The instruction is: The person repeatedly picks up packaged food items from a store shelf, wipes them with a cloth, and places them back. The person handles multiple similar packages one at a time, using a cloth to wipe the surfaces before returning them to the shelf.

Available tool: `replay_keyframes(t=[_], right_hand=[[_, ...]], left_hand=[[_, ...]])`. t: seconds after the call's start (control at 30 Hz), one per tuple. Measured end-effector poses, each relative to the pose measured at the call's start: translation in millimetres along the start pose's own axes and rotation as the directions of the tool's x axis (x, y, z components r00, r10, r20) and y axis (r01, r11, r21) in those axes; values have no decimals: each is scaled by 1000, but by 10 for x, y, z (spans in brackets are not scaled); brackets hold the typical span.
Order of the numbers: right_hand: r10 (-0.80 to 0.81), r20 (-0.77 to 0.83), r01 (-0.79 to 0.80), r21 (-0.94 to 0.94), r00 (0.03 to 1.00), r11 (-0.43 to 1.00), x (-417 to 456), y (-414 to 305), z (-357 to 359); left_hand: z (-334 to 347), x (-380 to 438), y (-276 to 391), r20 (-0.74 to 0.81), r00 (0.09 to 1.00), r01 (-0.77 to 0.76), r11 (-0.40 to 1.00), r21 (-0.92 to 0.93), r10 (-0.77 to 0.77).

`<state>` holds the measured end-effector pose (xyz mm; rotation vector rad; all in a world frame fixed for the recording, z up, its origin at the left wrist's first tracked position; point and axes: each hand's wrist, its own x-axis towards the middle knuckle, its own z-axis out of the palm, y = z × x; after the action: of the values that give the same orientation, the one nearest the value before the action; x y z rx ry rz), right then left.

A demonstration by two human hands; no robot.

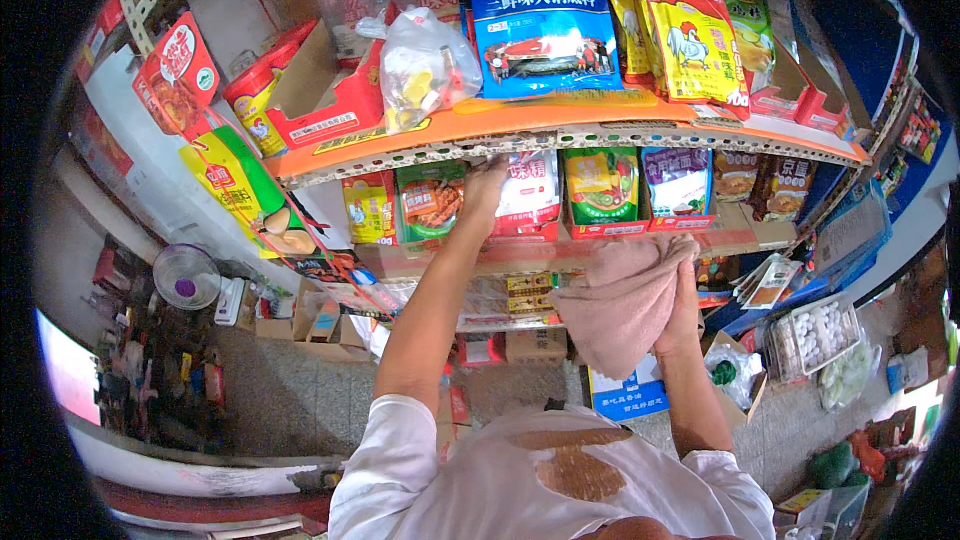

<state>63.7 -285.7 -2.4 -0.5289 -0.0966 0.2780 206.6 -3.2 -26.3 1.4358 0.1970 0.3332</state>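
A pink towel cloth (619, 307) hangs in folds from my right hand (681, 315), in front of the shelf's lower tiers. My left hand (486, 184) reaches up to the middle tier, under the perforated metal edge (405, 163) of the upper shelf. Its fingertips are hidden there, so I cannot tell whether they grip anything. Right beside that hand stands a white and red seasoning packet (534, 191). On its other side is a green seasoning packet (431, 199) with a food picture. Farther right, a green and yellow packet (602, 184) and a purple and white packet (677, 181) stand in red display boxes.
The upper tier holds a blue hotpot-base packet (544, 22), yellow chicken-seasoning packets (690, 45) and a knotted plastic bag (427, 67). Packets (244, 187) hang at the left side. On the floor are a fan (186, 277), cartons (322, 326) and a basket of eggs (821, 334).
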Motion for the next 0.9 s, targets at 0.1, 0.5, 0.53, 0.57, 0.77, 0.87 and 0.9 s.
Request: replay_keyframes(t=[0.1,0.5,0.53,0.57,0.77,0.87,0.9], right_hand=[[-158,-114,150,-81,981,985,136,-19,48],[227,832,770,-318,506,-553,137,892,826],[214,845,784,-320,490,-532,155,935,834],[200,857,797,-322,474,-511,173,963,862],[30,832,797,-520,554,-308,403,935,611],[-146,646,660,-748,749,71,493,882,550],[-236,813,627,-566,533,-535,559,896,486]], left_hand=[[-204,-426,346,30,996,91,994,-66,-89],[-442,-1558,493,435,660,-725,672,153,613],[-462,-1668,358,382,695,-696,703,144,610],[-479,-1764,243,329,726,-668,733,130,604],[-512,-2060,406,256,964,235,670,-704,-69],[-576,-2068,309,209,977,162,763,-626,-36],[-612,-2086,353,221,975,155,801,-578,-29]])
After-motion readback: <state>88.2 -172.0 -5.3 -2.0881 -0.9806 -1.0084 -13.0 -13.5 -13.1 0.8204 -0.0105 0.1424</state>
